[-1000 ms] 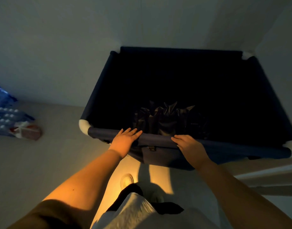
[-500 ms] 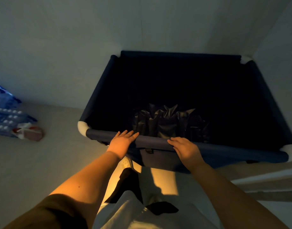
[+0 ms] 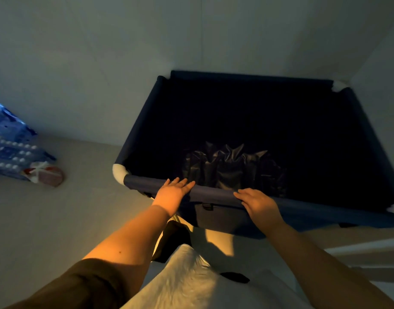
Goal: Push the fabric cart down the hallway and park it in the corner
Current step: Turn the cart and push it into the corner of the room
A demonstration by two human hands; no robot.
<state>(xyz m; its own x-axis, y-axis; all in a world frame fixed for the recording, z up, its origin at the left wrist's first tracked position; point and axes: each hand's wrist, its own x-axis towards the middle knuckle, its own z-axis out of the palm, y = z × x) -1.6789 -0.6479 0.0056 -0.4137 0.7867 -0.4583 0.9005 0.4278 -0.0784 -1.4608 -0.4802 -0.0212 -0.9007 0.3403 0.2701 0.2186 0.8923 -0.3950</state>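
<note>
The dark blue fabric cart (image 3: 147,121) with white corner caps stands in front of me, its far side close to the wall corner. Crumpled black plastic bags (image 3: 227,168) lie inside, near the front. My left hand (image 3: 172,194) rests flat on the near top rail (image 3: 213,194), fingers stretched out over it. To the right on the same rail, my right hand (image 3: 256,202) has its fingers curled over the bar. The cart's wheels are hidden.
Pale walls meet in a corner behind the cart's far right cap (image 3: 338,85). On the floor at the left lie blue packs of bottles (image 3: 11,150) and a red-and-white item (image 3: 47,176). A pale step or ledge (image 3: 365,250) runs at the lower right.
The cart has rolled a little farther from me toward the wall corner. Both hands have stayed on the near rail and I have stepped forward.
</note>
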